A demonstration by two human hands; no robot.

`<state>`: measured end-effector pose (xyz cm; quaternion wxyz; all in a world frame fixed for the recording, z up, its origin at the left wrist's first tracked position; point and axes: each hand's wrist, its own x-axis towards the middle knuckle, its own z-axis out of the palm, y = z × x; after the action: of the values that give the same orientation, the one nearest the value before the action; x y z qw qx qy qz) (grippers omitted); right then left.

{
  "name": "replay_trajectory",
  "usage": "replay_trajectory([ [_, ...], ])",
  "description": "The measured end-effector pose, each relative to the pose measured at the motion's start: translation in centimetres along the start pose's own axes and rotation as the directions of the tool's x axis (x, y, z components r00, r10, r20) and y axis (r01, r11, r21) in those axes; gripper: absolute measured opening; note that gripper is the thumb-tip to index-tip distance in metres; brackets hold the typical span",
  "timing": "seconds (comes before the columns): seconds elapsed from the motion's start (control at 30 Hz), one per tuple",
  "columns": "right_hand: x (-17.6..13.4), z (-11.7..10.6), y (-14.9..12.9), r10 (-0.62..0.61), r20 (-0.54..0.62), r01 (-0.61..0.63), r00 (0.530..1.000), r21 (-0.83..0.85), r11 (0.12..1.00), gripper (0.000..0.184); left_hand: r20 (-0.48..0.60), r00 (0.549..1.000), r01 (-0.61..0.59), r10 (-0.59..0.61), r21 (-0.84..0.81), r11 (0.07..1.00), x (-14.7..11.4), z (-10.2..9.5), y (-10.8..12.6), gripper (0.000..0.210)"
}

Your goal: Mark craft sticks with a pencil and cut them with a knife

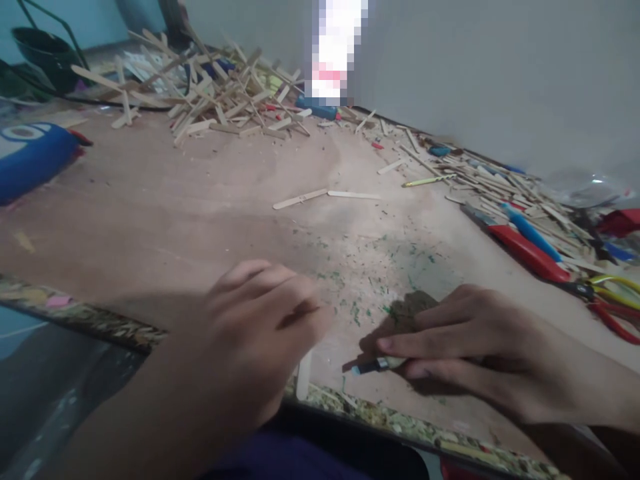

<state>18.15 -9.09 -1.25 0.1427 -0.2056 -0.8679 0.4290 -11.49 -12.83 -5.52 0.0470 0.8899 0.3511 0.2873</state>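
My left hand (267, 320) hovers over the near part of the wooden table, its fingers curled in and thumb against them. Whatever it may hold is hidden. A pale craft stick (303, 377) shows just below it at the table's front edge; I cannot tell whether the hand touches it. In my right hand (475, 340) is a small craft knife (380, 364) with a short metal blade and light handle, gripped between thumb and fingers, blade pointing left. Green shavings (357, 310) are scattered on the table between and beyond both hands.
A heap of craft sticks (220, 100) stands at the back left, another pile (520, 193) at the right. Red-handled cutters (530, 253) and scissors (617, 310) lie on the right. A blue case (40, 160) sits at the left. Debris lines the front edge (380, 417).
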Motion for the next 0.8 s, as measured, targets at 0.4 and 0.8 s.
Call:
replay_trajectory([
  [0.4,0.1,0.1,1.0,0.027,-0.186,-0.044,0.982,-0.085,0.995,0.028,0.004,0.999,0.052,-0.052,0.044,0.998,0.5,-0.1,-0.3,0.037],
  [0.8,0.6,0.5,0.7,0.085,-0.213,-0.107,0.973,-0.097,0.990,0.027,0.140,0.977,0.145,-0.158,0.100,0.984,0.6,-2.5,-1.6,0.027],
])
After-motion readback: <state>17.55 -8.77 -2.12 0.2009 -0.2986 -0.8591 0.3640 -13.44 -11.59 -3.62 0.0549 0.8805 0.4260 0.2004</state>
